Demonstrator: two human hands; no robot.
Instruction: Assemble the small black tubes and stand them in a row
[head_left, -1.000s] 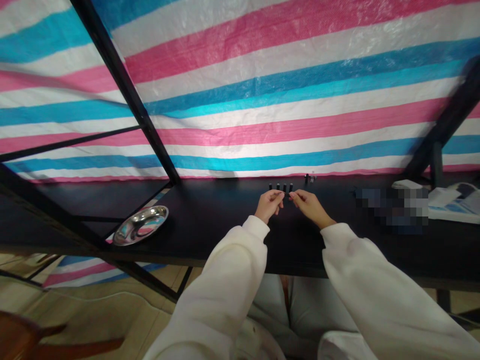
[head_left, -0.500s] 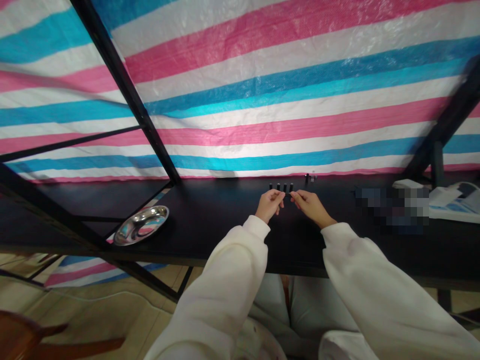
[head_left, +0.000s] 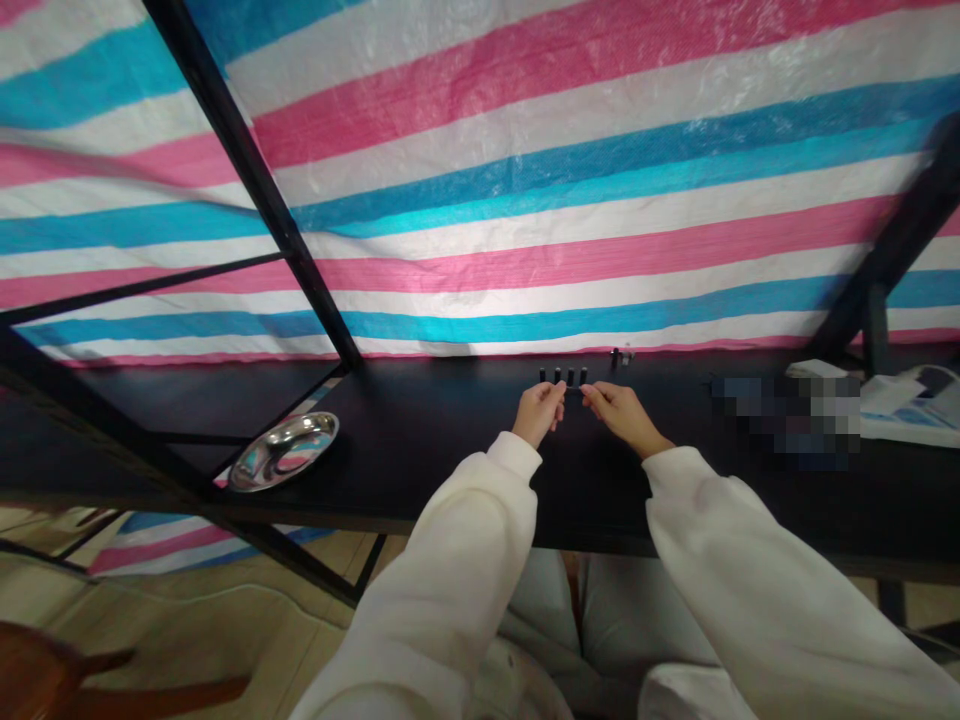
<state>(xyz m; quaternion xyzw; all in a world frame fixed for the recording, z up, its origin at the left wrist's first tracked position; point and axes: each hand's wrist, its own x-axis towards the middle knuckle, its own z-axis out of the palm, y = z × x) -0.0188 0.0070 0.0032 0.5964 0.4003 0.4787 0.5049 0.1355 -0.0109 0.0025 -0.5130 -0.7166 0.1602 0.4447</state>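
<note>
My left hand (head_left: 538, 411) and my right hand (head_left: 619, 414) meet over the black table (head_left: 420, 430), both in white sleeves. Their fingertips pinch the two ends of a small dark piece (head_left: 573, 389) held between them; it is too small to name. Just behind the hands, a row of several short black cylinders (head_left: 562, 375) stands upright on the table. Two more small pieces (head_left: 619, 354), one dark and one pale, stand farther back to the right.
A shiny metal dish (head_left: 283, 450) lies at the table's left front. White papers and boxes (head_left: 900, 400) lie at the right end. Black frame bars (head_left: 247, 170) slant up on the left. A striped pink, blue and white tarp (head_left: 525, 180) hangs behind.
</note>
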